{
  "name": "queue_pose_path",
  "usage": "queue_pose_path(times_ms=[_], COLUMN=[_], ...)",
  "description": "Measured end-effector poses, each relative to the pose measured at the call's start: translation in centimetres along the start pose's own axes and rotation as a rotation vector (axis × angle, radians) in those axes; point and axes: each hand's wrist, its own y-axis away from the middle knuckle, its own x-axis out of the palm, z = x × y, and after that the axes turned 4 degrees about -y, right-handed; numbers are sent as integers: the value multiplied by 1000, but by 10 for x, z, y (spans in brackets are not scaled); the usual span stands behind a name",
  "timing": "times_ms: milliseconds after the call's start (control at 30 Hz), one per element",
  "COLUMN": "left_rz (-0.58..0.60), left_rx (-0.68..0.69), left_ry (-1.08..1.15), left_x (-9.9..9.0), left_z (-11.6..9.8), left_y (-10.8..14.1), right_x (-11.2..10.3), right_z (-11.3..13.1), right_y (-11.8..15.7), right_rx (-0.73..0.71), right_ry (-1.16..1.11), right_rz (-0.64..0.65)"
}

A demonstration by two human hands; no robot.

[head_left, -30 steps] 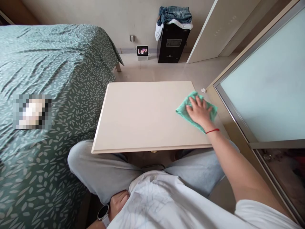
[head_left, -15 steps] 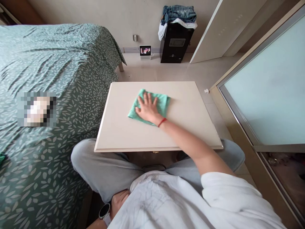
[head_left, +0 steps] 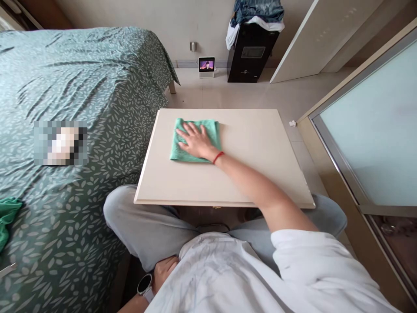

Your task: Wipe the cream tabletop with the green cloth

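My right hand (head_left: 196,141) lies flat with its fingers spread on a folded green cloth (head_left: 213,130), pressing it against the tabletop. The cloth rests on the far left part of a small cream table (head_left: 254,169). A red string bracelet (head_left: 217,157) circles my right wrist. Down in my lap, my left hand (head_left: 163,271) rests by my thigh, its fingers partly hidden by my white shirt, so its grip is unclear. A round-faced watch (head_left: 144,284) is on my left wrist.
Left of the table stands a bed with a green leaf-patterned cover (head_left: 97,143), bearing a green cloth (head_left: 8,217) and a blurred-out object. A small screen (head_left: 206,66) and a black cabinet (head_left: 250,54) topped with jeans stand by the wall. Sliding glass doors (head_left: 374,143) border the right.
My right hand has slid the green cloth leftward across the tabletop, and the cloth has turned slightly. The view has shifted a little left. My left hand stays in my lap.
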Motion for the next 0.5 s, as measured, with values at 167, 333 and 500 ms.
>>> queue_pose_path(times_ms=[167,333,500], left_rz=[30,46,35], left_rx=[-4,5,-22], left_ry=[28,58,59], left_x=[-1,-3,-1], left_z=[-1,-2,-1], left_y=[-3,-6,-5], right_x=[-30,-49,-46], right_z=[-116,-190,-178], right_y=[74,141,128], right_rx=[351,642,723], right_ry=[58,83,92], right_rz=[-111,-223,-265])
